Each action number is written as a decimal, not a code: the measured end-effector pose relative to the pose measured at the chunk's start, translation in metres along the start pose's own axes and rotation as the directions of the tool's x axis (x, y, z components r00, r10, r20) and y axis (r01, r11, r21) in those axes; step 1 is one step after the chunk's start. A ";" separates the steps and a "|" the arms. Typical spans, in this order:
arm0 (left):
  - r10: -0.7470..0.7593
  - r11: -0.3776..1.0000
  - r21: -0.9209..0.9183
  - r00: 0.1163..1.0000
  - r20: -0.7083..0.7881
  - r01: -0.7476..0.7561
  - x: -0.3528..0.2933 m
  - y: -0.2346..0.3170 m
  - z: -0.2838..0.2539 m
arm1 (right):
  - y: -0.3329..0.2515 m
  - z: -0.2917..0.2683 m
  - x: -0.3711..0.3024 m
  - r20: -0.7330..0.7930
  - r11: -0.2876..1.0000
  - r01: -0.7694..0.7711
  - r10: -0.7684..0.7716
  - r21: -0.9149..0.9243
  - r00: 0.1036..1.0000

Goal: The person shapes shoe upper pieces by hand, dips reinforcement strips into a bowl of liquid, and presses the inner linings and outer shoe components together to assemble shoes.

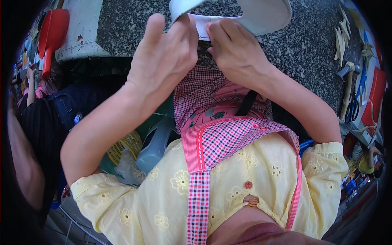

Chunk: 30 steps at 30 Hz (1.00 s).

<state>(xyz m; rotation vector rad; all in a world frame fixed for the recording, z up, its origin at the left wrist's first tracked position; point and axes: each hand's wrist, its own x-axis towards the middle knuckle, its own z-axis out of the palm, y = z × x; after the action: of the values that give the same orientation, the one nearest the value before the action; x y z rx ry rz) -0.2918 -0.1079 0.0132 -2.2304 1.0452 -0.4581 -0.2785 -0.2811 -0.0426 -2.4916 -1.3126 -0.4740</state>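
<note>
A white, curved, leather-like piece (269, 16) with a stitched edge lies over the speckled stone worktop (294, 53), bent into an open loop. It looks like part of a shoe upper, though its top runs out of view. My left hand (167, 53) pinches its left end between thumb and fingers, the fingertips partly hidden behind the material. Close beside it, my right hand (237, 49) is closed on the lower stitched edge, with the thumb tucked near the seam. Both hands are just above the worktop's near edge.
Pale strips (342, 36) lie at the right of the worktop. Near them are a hammer (348, 83), dark-handled scissors (352, 110) and a red flat item (373, 96). A red scoop (53, 32) lies far left. Another person's arm (26, 163) shows at the left.
</note>
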 end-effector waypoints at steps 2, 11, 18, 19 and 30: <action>-0.018 0.998 -0.054 0.998 0.060 0.021 0.002 0.001 0.000 | 0.008 0.002 0.002 -0.081 0.999 -0.008 0.012 0.045 0.997; -0.338 0.910 -0.242 0.940 0.041 0.337 -0.001 0.051 0.010 | 0.045 -0.030 0.008 0.113 0.946 0.257 -0.238 -0.197 0.965; -0.522 0.730 -0.464 0.848 0.093 0.501 -0.008 0.071 0.006 | 0.017 -0.024 0.001 0.321 0.999 -0.008 -0.008 0.049 0.947; -0.492 0.649 -0.595 0.858 0.148 0.475 -0.014 0.072 0.006 | 0.017 -0.020 0.003 0.360 0.958 -0.153 0.057 0.243 0.931; -0.288 0.717 -0.567 0.913 0.290 0.406 -0.033 0.068 0.023 | 0.030 -0.010 0.011 0.478 0.969 0.247 -0.211 -0.013 0.853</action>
<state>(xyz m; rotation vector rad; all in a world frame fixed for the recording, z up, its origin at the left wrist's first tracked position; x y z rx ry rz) -0.3383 -0.1070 -0.0508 -3.0223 0.7296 -0.0411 -0.2494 -0.2937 -0.0317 -2.6235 -1.8174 0.0598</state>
